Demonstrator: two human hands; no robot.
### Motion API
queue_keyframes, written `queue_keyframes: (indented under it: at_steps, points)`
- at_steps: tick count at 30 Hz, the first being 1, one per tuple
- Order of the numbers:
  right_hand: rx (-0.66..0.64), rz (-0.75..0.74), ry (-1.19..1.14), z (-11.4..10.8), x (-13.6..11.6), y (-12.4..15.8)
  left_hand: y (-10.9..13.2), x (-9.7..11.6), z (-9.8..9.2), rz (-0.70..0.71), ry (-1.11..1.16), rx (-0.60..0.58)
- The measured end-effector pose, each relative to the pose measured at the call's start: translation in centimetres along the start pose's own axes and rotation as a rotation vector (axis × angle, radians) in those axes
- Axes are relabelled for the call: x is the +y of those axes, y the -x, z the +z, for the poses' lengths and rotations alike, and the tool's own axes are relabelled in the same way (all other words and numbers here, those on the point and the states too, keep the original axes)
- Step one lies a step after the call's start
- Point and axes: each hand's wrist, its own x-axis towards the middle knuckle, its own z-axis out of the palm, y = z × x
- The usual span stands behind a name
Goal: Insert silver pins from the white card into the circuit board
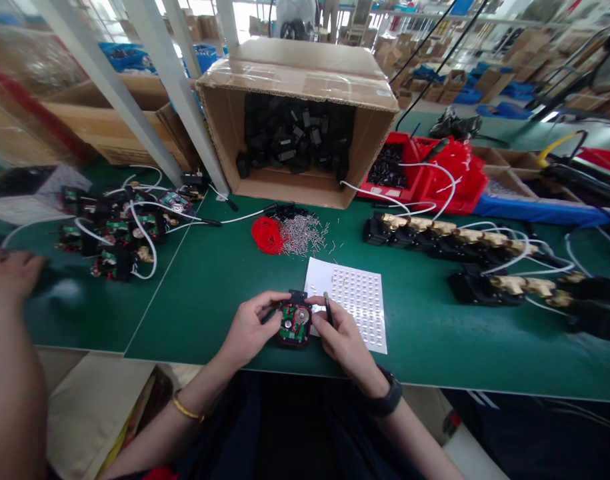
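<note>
My left hand and my right hand hold a small black housing with a green circuit board between them, just above the green table's near edge. The left fingers pinch its left side. My right hand grips its right side and also holds a thin dark tool upright between its fingers. Directly behind the part lies a white sheet dotted with small round pieces. A gold bangle sits on my left wrist, a black watch on my right.
A coil of red rings and a heap of small metal pins lie behind. An open cardboard box holds black parts. Assembled units with white wires sit left, brass-topped ones right. Another person's arm at far left.
</note>
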Motion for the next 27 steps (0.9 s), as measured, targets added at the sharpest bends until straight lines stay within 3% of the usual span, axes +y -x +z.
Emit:
queue_keyframes:
  at_steps: [7,14,20,27]
  points:
    - [0.021,-0.078,0.074,-0.3,-0.6,-0.1,-0.8,1.1,0.3,0.022,-0.087,0.010]
    - [-0.084,-0.069,0.010,-1.7,-0.8,-1.1,-1.3,1.9,-0.3,0.082,-0.282,-0.106]
    - [-0.079,-0.149,0.278,-2.4,-2.5,-1.8,-2.0,3.5,0.0,0.141,-0.552,-0.157]
    - [-0.263,-0.190,0.657,-3.2,-5.4,-3.7,-3.3,4.0,0.4,0.117,-0.599,-0.235]
